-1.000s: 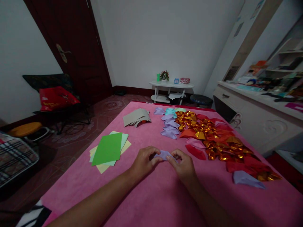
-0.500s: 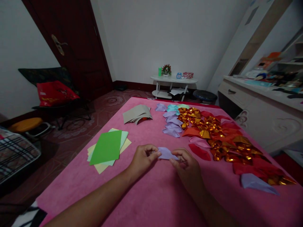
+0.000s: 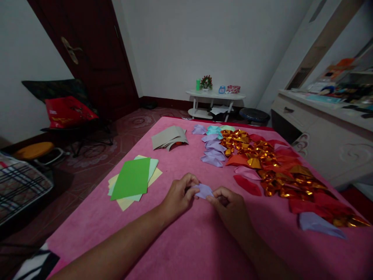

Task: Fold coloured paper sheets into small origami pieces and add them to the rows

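A small piece of folded lilac paper (image 3: 203,191) is pinched between both hands, just over the pink cloth on the table (image 3: 175,241). My left hand (image 3: 182,193) grips its left end with thumb and fingers. At its right end, my right hand (image 3: 230,204) holds it the same way. Right of the hands lies a red folded paper (image 3: 247,185), and beyond it are a pink folded paper (image 3: 247,173) and several lilac folded papers (image 3: 213,157). The fingers partly cover the held piece, so its exact folds are hard to make out.
Flat green sheets (image 3: 131,179) lie fanned with pale ones at the left. A grey paper stack (image 3: 169,138) sits farther back. Shiny gold folded papers (image 3: 260,155) fill the right side. A lone lilac piece (image 3: 320,224) rests near the right edge.
Both hands keep hold of the lilac paper. The left fingers now cover more of its left end, and the right hand has shifted slightly. The view has tilted a little.
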Available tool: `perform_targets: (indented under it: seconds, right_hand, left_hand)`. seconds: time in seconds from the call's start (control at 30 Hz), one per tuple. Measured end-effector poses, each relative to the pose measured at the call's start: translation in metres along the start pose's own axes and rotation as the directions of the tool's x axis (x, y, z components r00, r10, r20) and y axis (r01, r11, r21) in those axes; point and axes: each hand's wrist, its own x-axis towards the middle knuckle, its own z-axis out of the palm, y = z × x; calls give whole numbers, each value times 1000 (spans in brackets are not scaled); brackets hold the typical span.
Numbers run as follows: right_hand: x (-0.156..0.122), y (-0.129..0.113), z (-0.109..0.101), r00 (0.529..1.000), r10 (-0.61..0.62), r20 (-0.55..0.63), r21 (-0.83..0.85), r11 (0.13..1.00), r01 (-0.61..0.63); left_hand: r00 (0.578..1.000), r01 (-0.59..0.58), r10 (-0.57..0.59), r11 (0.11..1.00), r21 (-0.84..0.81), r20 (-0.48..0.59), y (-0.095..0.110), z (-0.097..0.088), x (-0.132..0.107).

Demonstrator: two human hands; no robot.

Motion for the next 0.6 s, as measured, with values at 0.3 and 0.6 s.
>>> perform_targets:
  seconds: [0.3,0.6]
  right_hand:
    - [-1,-5,-2,998,70,7,131,989,-70]
    - [-1,-9,-3,998,52,44,165,985,-59]
  left_hand:
    - [1000,5,-5,1000,-6,10,4,2,-1]
    - [995,95,-95,995,18,9,3,3,1]
